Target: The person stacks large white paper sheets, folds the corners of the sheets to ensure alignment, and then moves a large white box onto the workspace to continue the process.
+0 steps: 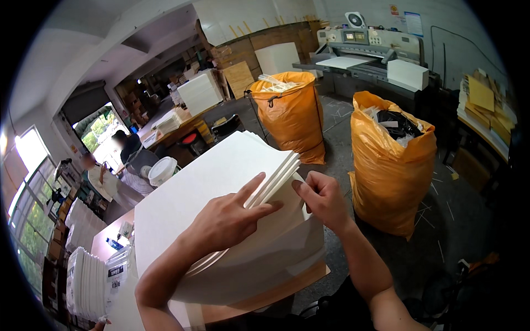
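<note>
A tall stack of large white paper sheets (pixel 204 176) stands in front of me, its near corner split into several lifted layers. My left hand (pixel 232 218) lies across the near edge, index finger on the top sheets and another finger against their side, gripping the raised layers. At the corner to the right, my right hand (pixel 323 198) is closed, thumb and bent fingers pinching the edge of the sheets below. The fingertips' exact hold there is partly hidden. Under the stack a wooden board (pixel 270 295) shows.
Two orange sacks of scrap, one (pixel 290 116) behind the stack and one (pixel 389 165) to the right, stand on the floor. A paper cutting machine (pixel 370 47) is at the back. Wrapped bundles (pixel 85 281) sit at left; two people are farther off.
</note>
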Tool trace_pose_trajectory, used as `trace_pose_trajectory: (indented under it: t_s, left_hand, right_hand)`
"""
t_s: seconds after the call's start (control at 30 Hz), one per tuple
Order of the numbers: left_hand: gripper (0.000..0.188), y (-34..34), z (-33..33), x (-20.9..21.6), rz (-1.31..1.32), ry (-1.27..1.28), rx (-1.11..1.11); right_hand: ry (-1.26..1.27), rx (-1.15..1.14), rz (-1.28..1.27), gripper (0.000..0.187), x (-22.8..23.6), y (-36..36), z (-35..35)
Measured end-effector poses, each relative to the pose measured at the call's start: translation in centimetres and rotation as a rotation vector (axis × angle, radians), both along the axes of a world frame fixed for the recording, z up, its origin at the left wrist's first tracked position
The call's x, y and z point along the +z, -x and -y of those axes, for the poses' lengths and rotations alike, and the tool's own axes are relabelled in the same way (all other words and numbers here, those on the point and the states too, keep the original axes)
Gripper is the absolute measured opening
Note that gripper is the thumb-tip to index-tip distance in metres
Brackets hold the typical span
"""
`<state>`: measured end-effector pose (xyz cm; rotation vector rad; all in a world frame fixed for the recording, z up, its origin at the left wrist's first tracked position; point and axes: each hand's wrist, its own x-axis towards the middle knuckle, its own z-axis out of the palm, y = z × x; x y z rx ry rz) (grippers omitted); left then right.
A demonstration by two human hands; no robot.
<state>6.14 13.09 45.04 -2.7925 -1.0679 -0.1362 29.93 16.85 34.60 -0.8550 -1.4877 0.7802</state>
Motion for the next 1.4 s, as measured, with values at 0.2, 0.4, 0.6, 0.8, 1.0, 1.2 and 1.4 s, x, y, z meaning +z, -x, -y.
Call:
trace_pose_trajectory:
  t_s: [0.2, 0.4, 0.6, 0.8, 1.0, 1.2, 1.4]
  left_hand:
    - [0.051, -0.1, 0.5, -0.4, 0.143, -0.032, 0.034]
    - [0.059, -0.2, 0.6, -0.3, 0.188, -0.013, 0.034]
    - [0.058, -0.1, 0.6, -0.1, 0.201, 0.014, 0.037]
    - [0.059, 0.0, 0.4, -0.5, 0.176, 0.010, 0.017]
    - [0.060, 0.4, 0.4, 0.0, 0.180, 0.036, -0.009]
    - [0.056, -0.6, 0.7, -0.2, 0.141, -0.042, 0.032]
    - [0.046, -0.3, 0.8, -0.4, 0.150, -0.035, 0.043]
  right_hand:
    - [0.429, 0.443, -0.630, 0.031, 1.4, -0.5, 0.2]
    - [0.429, 0.465, -0.660, 0.031, 1.1, -0.6, 0.3]
    - [0.441, 0.457, -0.636, 0.031, 0.8, -0.8, 0.1]
    - [0.428, 0.423, -0.587, 0.034, 1.0, -0.8, 0.1]
    - [0.397, 0.425, -0.608, 0.042, 1.0, -1.2, 0.7]
    - [0.117, 0.070, -0.168, 0.039, 0.7, 0.1, 0.9]
    - [0.414, 0.418, -0.616, 0.028, 0.8, -0.6, 0.2]
